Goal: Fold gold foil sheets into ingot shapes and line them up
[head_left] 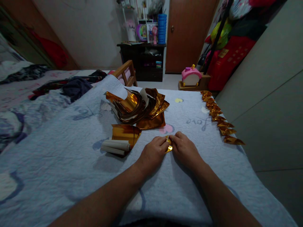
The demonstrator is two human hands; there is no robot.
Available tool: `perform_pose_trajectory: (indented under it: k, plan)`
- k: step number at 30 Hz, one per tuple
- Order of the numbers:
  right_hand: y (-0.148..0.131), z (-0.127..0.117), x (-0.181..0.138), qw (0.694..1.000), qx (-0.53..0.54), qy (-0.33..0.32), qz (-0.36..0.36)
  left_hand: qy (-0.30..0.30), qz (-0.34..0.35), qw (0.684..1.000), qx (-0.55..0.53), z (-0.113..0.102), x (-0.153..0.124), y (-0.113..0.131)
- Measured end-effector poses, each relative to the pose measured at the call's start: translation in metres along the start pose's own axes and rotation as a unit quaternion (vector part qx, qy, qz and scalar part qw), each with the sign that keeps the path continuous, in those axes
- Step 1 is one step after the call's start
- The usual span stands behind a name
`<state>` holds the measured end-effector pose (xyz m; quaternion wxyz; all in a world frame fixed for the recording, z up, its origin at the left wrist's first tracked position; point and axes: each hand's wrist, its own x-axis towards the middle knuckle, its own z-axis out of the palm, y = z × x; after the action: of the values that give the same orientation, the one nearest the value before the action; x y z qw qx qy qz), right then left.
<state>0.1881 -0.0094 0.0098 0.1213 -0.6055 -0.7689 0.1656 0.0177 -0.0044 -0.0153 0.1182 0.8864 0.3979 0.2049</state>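
Between my hands is a small folded piece of gold foil paper [169, 148], close above the blue bed cover. My left hand [154, 153] grips its left side with the fingers closed. On its other side, the closed fingers of my right hand [184, 148] hold the upper right edge. My fingers hide much of the paper. Left of my left hand lie rolled pale paper strips [115, 147] on a curled gold sheet [125, 132]. Beyond them a large fanned stack of gold foil sheets [132, 105] rests on the cover.
A row of several folded gold foil pieces [219, 118] runs along the bed's right edge. Clothes [77, 88] lie at the far left. Past the bed stand a dark cabinet [142, 60] and a pink toy case [191, 77]. A pale panel [267, 104] borders the right side.
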Motion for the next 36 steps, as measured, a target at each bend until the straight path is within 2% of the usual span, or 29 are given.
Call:
perform_pose_trajectory:
  k: [9, 19, 28, 36]
  plan:
    - [-0.003, -0.001, -0.003, 0.999, -0.047, -0.003, -0.015, 0.000, -0.006, 1.000, -0.004, 0.001, -0.001, 0.000]
    - [0.002, -0.003, -0.006, 0.999, 0.013, 0.000, -0.044, 0.002, 0.002, 1.000, -0.002, -0.002, 0.000, 0.002]
    - [0.005, -0.014, -0.012, 0.997, 0.027, -0.034, -0.059, 0.016, 0.009, 1.000, 0.012, 0.000, -0.001, 0.000]
    - [0.006, -0.025, -0.017, 0.994, 0.050, -0.066, -0.075, 0.004, 0.001, 1.000, -0.007, -0.003, 0.000, 0.001]
